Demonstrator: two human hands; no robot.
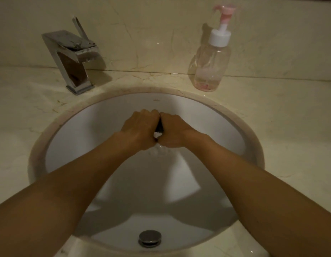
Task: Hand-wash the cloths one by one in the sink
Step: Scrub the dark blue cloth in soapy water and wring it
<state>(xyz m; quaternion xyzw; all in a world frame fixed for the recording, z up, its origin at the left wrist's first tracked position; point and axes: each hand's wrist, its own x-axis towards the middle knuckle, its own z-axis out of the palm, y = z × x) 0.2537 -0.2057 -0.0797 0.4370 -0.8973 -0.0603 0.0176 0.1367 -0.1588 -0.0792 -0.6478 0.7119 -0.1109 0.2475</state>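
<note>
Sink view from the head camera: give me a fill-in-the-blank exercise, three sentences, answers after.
The left hand and the right hand grip a dark cloth over the ____.
The clear pump bottle stands to the ____ of the faucet.
The bottle's pump head is coloured ____.
Missing words: sink; right; pink.
</note>
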